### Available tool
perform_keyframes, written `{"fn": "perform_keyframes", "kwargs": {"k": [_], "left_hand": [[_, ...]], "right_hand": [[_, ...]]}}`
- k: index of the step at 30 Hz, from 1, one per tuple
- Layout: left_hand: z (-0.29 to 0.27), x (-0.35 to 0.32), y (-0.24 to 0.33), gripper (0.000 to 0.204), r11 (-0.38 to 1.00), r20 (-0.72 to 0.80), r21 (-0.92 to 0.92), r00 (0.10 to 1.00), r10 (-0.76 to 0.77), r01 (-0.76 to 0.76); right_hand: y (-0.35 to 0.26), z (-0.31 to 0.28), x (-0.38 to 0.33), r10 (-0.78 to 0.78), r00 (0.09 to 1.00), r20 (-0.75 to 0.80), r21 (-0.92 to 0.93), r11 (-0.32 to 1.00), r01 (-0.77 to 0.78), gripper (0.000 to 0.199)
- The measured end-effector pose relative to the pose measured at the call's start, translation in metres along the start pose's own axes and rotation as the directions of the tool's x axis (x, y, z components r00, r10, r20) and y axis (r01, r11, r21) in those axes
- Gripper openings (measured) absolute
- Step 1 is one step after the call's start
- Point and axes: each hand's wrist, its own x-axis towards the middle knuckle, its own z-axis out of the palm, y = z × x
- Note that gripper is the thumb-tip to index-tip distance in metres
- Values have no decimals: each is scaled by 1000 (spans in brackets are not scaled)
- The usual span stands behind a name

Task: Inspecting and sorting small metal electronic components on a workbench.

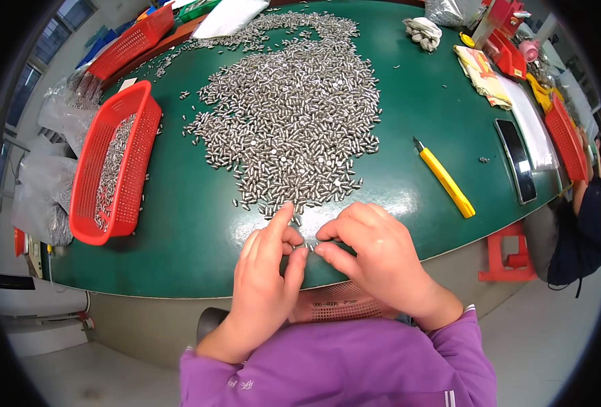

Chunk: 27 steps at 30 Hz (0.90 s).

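Observation:
Close to the table's near edge, several small silvery metal pins [310, 248] lie between the fingertips of my two hands. My left hand [263, 271] has its index finger stretched toward the big pile, while its thumb and curled middle finger close around a pin. Opposite it, my right hand [382, 251] is bent, with a gap between thumb and index finger; its thumb tip is beside the pins. Just beyond my fingers spreads a large pile of the same bullet-shaped metal pins [293, 115]. Their exact contact with my fingertips is too small to tell.
On the left stands a red perforated basket [150, 129] partly filled with pins. A yellow utility knife [447, 182] and a phone [515, 161] lie on the right of the green table [192, 251]. White gloves [422, 34] lie at the back. A pink basket [341, 302] sits below the edge.

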Motion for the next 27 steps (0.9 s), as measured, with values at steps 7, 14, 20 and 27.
{"fn": "perform_keyframes", "kwargs": {"k": [7, 14, 20, 27], "left_hand": [[2, 2, -2, 64, 997, 15, -66, 999, -33, 34], [3, -2, -10, 66, 985, 37, -164, 998, -43, 49], [4, -2, -7, 66, 991, 21, -126, 999, -44, 46], [4, -2, -9, 65, 993, 22, -113, 999, -35, 37]], "right_hand": [[-2, 3, -1, -6, 1000, 16, 8, 1000, 5, 19], [-3, 4, -2, -15, 1000, 19, 24, 1000, 15, 18], [-6, 7, -6, -7, 1000, 14, -7, 1000, 7, 20], [-6, 3, -5, -10, 999, 38, 22, 1000, 9, 23]]}}
